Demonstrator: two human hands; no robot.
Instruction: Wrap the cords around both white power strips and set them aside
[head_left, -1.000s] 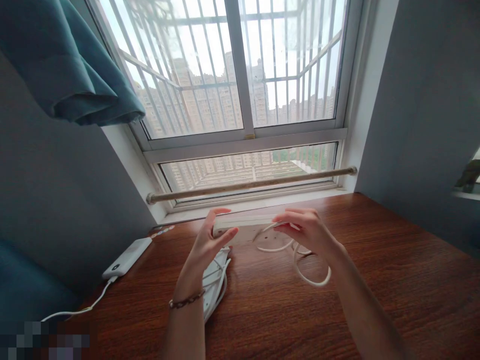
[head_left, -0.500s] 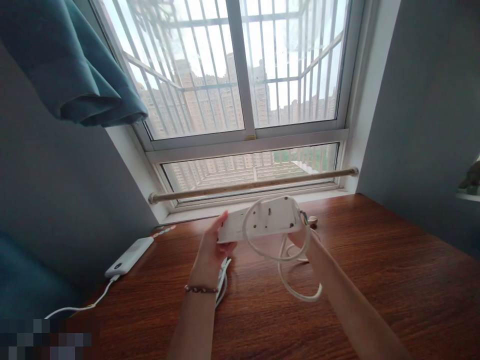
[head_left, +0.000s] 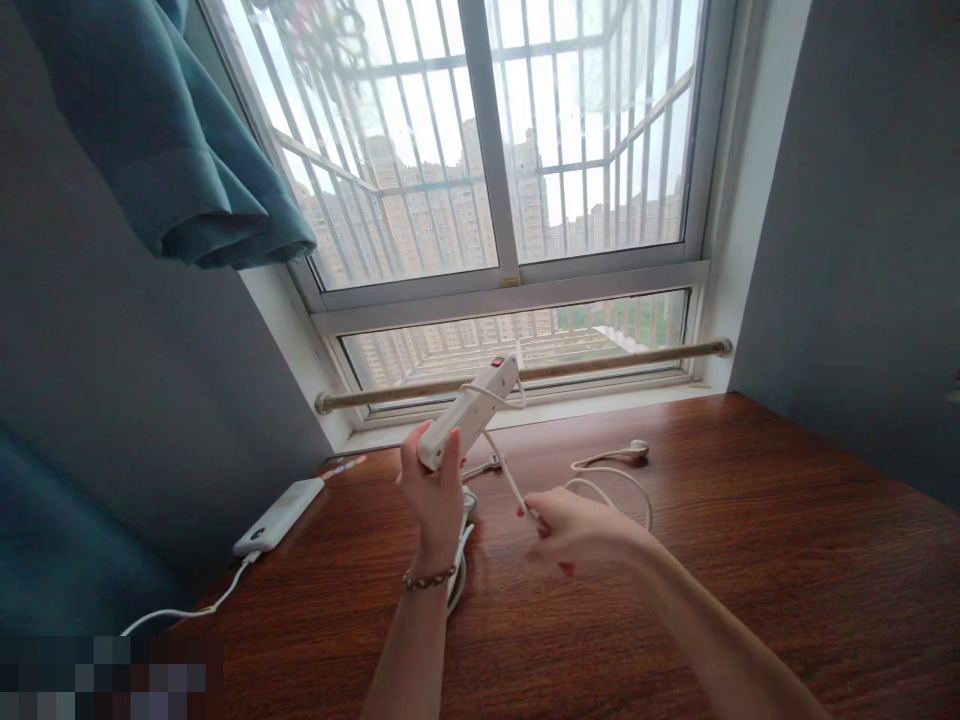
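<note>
behind the left hand (head_left: 430, 496), gripping a power strip (head_left: 471, 408), lies cable (head_left: 464, 562) (half-hidden); right hand (head_left: 571, 530) pinches cord (head_left: 507, 474).

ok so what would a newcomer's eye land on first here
Probably the bright window across the upper middle, with bars outside it and a blue curtain at upper left. Next, the white power strip tilted up in the left hand, its red switch at the raised end, while the right hand grips the cord.
</note>
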